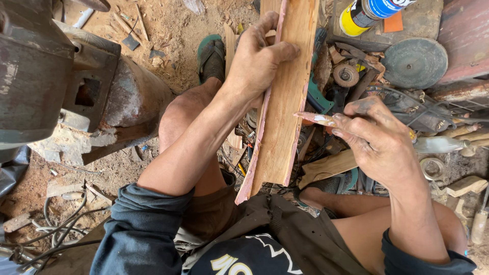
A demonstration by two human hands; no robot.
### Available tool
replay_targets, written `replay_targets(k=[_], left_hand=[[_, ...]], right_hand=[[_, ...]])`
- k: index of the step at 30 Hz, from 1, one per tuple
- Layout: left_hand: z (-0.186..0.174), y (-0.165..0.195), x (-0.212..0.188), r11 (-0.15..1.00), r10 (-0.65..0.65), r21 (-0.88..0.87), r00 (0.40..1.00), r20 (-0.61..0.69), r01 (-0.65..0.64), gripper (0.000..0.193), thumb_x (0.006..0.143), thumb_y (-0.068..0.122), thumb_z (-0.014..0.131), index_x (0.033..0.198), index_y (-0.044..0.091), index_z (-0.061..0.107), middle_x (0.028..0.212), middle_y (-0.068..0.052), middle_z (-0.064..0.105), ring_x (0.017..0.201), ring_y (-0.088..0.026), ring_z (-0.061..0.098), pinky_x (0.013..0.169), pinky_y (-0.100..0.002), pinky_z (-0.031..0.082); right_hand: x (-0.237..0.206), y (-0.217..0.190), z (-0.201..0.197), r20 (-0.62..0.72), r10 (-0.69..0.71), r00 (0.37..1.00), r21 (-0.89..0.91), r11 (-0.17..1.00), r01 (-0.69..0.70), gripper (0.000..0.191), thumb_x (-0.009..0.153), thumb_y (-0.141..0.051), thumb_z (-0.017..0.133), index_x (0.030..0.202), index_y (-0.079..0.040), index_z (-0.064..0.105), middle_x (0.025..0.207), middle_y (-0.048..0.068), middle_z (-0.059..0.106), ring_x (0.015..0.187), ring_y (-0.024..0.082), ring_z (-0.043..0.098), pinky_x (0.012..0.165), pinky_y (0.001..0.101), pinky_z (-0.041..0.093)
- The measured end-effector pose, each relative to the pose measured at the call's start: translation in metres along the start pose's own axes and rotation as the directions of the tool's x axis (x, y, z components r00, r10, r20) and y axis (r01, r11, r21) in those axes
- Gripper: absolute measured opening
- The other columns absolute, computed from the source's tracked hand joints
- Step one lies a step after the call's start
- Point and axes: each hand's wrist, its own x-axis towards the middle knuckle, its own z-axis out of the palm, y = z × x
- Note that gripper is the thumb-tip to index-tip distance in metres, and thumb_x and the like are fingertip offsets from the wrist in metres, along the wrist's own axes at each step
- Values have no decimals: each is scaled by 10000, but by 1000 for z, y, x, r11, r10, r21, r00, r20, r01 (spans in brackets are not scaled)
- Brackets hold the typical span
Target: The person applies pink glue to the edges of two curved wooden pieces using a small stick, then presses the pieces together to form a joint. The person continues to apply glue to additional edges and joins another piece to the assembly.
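A long reddish wooden plank (282,107) slants from my lap up toward the top of the view. My left hand (257,58) grips its upper part, fingers curled over the left edge and the thumb on the face. My right hand (374,137) hovers just right of the plank and pinches a thin wooden stick (316,118) whose whitish tip rests against the plank's right edge. My bare knees and dark shorts lie under the plank.
A heavy rusty machine (56,76) stands at left on the sawdust floor. Cables (56,229) coil at lower left. At right lie a yellow glue bottle (364,12), a round grey disc (415,62), wood scraps (328,167) and assorted tools. A sandalled foot (211,56) rests beyond the plank.
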Motion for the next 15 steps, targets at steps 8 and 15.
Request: replay_targets(k=[8,15], left_hand=[[-6,0,0,998,22,-61,1000,-19,-23,423,846,-62,647,1260,-78,560,902,-220,741,666,-208,758,584,-327,671],[-10,0,2,990,137,20,990,-34,-137,464,892,-54,632,1351,-42,562,969,-197,767,742,-195,781,673,-322,691]], right_hand=[[-9,-5,-3,40,5,999,-4,1000,-5,261,815,34,800,1053,-40,720,1073,137,668,957,275,677,814,349,559],[-5,-4,-9,99,109,989,111,987,-120,227,850,-3,792,1061,-36,717,999,114,721,855,223,713,759,320,550]])
